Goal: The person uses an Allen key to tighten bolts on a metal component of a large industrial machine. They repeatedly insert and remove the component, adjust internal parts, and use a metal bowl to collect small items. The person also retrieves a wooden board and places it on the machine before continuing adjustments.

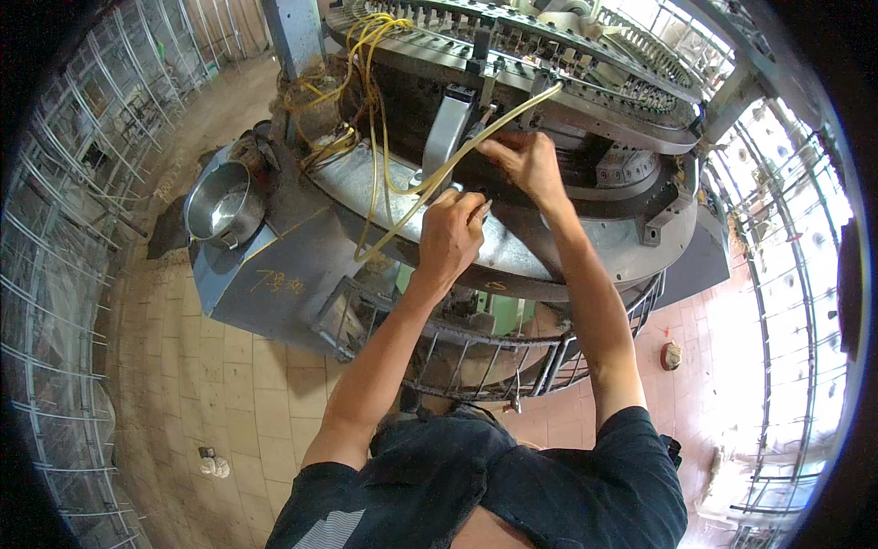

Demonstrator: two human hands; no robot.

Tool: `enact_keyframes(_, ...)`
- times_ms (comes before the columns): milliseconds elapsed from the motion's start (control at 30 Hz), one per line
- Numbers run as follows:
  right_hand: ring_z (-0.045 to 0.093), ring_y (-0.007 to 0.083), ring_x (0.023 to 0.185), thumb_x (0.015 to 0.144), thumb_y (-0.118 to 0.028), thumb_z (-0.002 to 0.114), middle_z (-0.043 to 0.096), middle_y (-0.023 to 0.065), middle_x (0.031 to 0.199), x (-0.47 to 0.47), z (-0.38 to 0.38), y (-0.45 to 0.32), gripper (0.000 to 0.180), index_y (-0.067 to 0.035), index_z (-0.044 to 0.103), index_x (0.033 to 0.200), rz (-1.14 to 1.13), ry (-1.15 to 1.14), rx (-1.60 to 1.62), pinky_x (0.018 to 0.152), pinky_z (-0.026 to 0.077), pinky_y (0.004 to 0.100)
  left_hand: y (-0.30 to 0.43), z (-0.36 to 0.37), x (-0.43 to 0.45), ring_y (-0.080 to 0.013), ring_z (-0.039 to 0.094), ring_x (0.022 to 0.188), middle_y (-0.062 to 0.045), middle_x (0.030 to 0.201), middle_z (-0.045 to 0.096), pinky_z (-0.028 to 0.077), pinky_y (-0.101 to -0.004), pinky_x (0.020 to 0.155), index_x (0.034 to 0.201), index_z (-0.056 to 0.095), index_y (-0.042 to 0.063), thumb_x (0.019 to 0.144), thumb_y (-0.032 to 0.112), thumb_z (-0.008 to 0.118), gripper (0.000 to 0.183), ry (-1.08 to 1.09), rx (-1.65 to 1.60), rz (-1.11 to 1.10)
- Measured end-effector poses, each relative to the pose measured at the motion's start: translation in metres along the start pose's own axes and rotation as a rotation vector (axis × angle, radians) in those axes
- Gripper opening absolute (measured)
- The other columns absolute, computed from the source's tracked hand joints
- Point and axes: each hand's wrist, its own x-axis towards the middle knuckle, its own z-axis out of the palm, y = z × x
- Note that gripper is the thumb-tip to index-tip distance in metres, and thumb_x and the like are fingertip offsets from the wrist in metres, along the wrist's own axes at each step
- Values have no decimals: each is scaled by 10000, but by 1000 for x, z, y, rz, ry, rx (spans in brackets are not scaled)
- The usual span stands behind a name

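A circular knitting machine (pixel 439 62) with rings of metal parts stands before me. My left hand (pixel 453 233) is low in front of a grey metal bracket (pixel 447 130), its fingers closed around a small thing whose pale tip shows; what it is I cannot tell. Higher and to the right, my right hand (pixel 525 161) has thumb and fingers pinched together beside the dark handle (pixel 475 132) of a slim tool, perhaps a screwdriver, pointing up at the machine; whether the fingers grip it is unclear. Yellow tubes (pixel 411 189) loop past both hands, one running up to the ring.
A steel pot (pixel 223 206) sits on the grey-blue casing (pixel 274 281) at the left, which bears handwriting. A curved barred guard (pixel 473 364) runs below the machine. Wire racks stand at both sides. Small items (pixel 672 355) lie on the tiled floor (pixel 233 370).
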Motion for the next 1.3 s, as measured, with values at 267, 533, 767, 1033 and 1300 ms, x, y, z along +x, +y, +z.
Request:
enact_keyframes(267, 597, 144, 534, 1004, -124, 609, 684, 113, 717, 8, 31, 7, 166, 25, 674, 973, 327, 282, 789, 468, 446, 271, -6, -1, 0, -362, 644, 722, -183, 801, 666, 486, -452, 653, 939, 737, -14, 872, 69, 733, 106, 64, -32, 70)
enact_keyframes(533, 711, 228, 702, 960, -143, 689, 757, 175, 848, -16, 11, -5, 186, 12, 767, 1028, -222, 369, -250, 624, 543, 372, -4, 0, -1, -373, 649, 731, -188, 796, 659, 491, -465, 659, 929, 731, -10, 870, 66, 732, 97, 60, -24, 42)
enact_keyframes(767, 683, 390, 667, 902, -187, 738, 707, 217, 817, -14, 18, 4, 172, -58, 783, 1006, -254, 429, -612, 608, 532, 428, -7, 1, -3, -375, 647, 732, -187, 797, 655, 488, -470, 656, 937, 731, -4, 880, 77, 735, 99, 67, -31, 71)
enact_keyframes(1033, 752, 340, 780, 925, -36, 672, 757, 184, 925, -19, 41, 2, 241, -34, 681, 1165, -362, 428, -92, 691, 573, 373, -17, -22, 8, -307, 674, 671, -161, 775, 688, 514, -398, 614, 953, 741, 2, 923, 148, 740, 149, -34, -148, 93)
enact_keyframes(1300, 693, 419, 781, 791, -18, 651, 725, 191, 919, -9, 17, 25, 437, -90, 646, 1222, -228, 176, -561, 738, 560, 489, -43, -47, 16, -370, 658, 724, -177, 761, 660, 507, -461, 667, 887, 719, 8, 900, 70, 698, 66, 172, -106, 16)
